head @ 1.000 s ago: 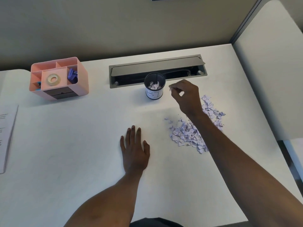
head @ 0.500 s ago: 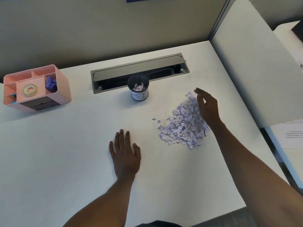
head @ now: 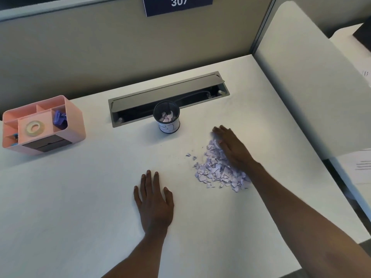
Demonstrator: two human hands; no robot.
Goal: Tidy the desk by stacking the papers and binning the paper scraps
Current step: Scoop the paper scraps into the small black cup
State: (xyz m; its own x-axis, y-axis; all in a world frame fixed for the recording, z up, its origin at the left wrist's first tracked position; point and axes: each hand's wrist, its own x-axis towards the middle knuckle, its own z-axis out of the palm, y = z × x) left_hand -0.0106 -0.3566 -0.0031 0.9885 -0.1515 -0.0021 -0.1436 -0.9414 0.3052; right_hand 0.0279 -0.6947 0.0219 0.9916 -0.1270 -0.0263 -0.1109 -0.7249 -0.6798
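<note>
A dark blue sign [head: 178, 4] reads "307"; the handwriting on the black mesh cup [head: 169, 127] is unclear. The right hand [head: 233, 148], fingers straight and holding nothing, lies on the pile of lilac paper scraps [head: 215, 171], which spreads to its left. The left hand [head: 154, 199] rests flat on the white desk [head: 80, 197].

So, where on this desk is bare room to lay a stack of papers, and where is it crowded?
Widest bare patch: the desk in front of the pink organizer, left of the left hand. Smaller one: near edge, right of that hand. Crowded: the paper scraps at the right hand, and the back, with the black cup by the cable slot.
</note>
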